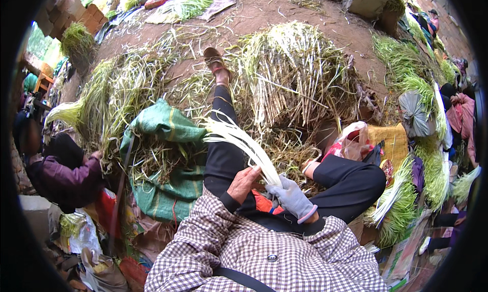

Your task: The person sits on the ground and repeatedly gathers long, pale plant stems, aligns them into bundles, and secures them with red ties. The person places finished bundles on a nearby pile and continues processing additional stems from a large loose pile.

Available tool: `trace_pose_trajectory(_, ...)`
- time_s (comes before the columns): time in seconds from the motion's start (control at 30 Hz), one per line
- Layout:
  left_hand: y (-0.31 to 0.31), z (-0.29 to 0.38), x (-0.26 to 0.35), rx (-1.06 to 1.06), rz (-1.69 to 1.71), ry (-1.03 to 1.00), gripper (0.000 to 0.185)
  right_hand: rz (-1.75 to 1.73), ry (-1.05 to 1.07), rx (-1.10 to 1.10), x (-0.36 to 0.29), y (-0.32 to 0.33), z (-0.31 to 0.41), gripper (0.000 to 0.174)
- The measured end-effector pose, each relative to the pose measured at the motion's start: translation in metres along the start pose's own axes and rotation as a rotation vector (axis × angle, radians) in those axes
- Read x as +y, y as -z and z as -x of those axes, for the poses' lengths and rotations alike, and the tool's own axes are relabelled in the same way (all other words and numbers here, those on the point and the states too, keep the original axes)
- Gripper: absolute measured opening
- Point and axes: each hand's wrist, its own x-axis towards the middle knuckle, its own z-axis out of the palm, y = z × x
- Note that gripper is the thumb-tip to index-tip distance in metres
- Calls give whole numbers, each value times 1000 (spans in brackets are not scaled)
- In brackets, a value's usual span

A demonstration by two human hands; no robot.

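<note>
A bunch of long, pale leafy stalks [244, 141], white to light green, slants up and leftward over my lap. My right hand [291, 196], in a grey knitted glove with a pink cuff edge, grips its lower end. My bare left hand [244, 183] pinches stalks along the bunch's left side, thumb and fingers together; its fingertips are partly hidden. In front of me lies a large heap of soil-stained stalks [293, 74]. By my left leg, a green woven sack [167, 124] holds brown, withered trimmings [160, 158].
Tangled green stalks [129, 74] spread at the left, beside a person in a purple sleeve [68, 177]. At the right are a yellow sack [394, 139], a plastic bag [350, 137] and a pile of greens [396, 212]. More people sit farther right.
</note>
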Motion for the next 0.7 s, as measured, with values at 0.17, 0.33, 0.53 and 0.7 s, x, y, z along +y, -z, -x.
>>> trace_pose_trajectory(0.17, -15, -5, 21, -364, 363, -220, 74, 101, 80, -106, -26, 7, -1, 22)
trace_pose_trajectory(0.33, -25, -31, 32, -420, 536, -29, 66, 269, 103, -275, 3, 11, -21, 30)
trace_pose_trajectory(0.53, -34, -81, 177, -160, 279, -896, 36, 733, 590, -43, -77, 105, -102, 34)
trace_pose_trajectory(0.7, -18, -99, 185, 34, 376, -834, 34, 995, 195, 523, -105, 168, -204, 54)
